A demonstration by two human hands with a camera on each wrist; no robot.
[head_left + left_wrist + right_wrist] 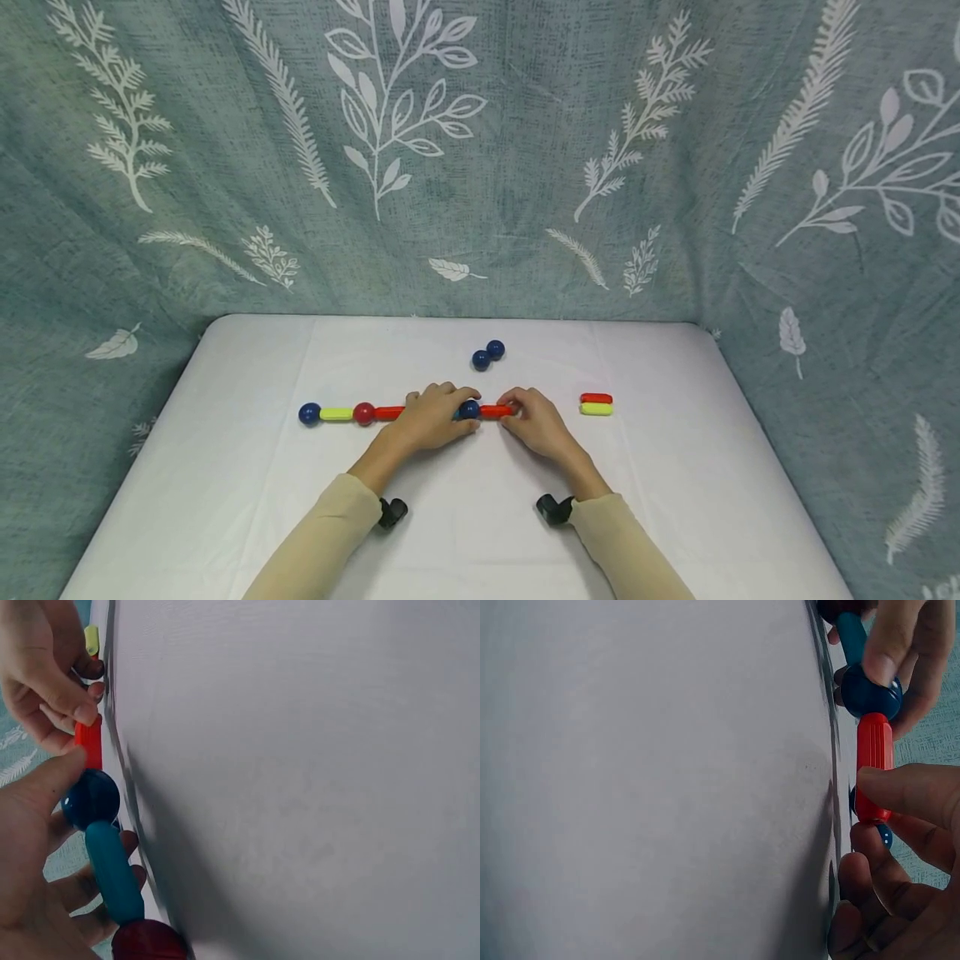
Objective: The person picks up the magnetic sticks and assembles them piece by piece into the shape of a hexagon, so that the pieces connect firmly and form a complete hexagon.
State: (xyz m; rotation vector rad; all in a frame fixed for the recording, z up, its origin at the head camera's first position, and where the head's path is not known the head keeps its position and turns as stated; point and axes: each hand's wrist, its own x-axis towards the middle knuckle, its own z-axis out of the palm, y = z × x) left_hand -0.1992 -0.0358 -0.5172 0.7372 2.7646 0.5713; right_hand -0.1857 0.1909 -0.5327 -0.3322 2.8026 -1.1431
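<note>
A straight chain of balls and rods lies across the table. From its left end run a blue ball (309,414), a yellow-green rod (336,414), a red ball (363,413) and a red rod (387,413), before my left hand (429,418) covers the chain. Under that hand, the left wrist view shows a dark red ball (148,943) and a teal rod (114,871). My left thumb and fingers grip the blue ball (870,694) beyond them. My right hand (542,425) pinches the far end of another red rod (874,746), whose other end meets that blue ball.
Two loose blue balls (481,360) sit side by side behind the hands. To the right, a loose red rod (596,398) lies against a yellow-green rod (596,409). A patterned curtain (525,167) hangs behind the white table (187,517).
</note>
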